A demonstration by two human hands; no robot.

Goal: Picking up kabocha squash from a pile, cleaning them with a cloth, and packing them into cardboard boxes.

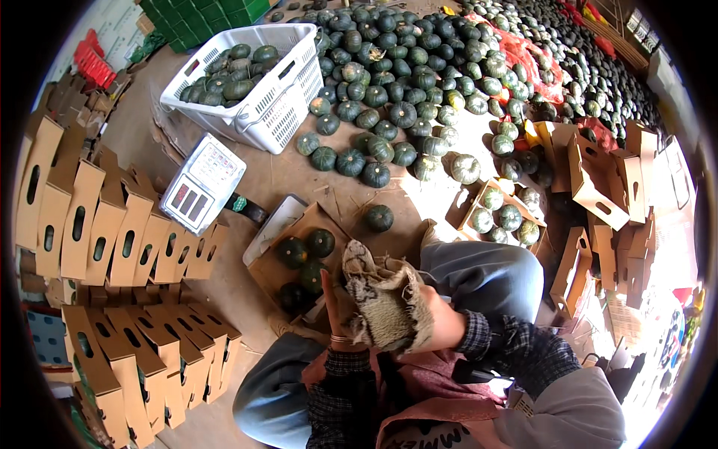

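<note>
A frayed piece of burlap cloth (387,303) is bunched over my right hand (440,317), which grips it in front of my lap. Close on its other side is my left hand (337,317), with a digit pointing up and a band at the wrist. The cloth covers part of that hand, so whether it holds anything is hidden. Just beyond, an open cardboard box (275,261) with several dark green squashes (321,243) rests on the platform of a scale (289,207). One loose squash (379,218) lies on the floor past the cloth.
Digital scale display (203,184) stands front left, before a white plastic crate (280,112) of squashes. Stacked cardboard boxes (129,236) line the left. A large squash heap (404,73) spreads ahead. Right are a filled box (496,216) and open boxes (597,179).
</note>
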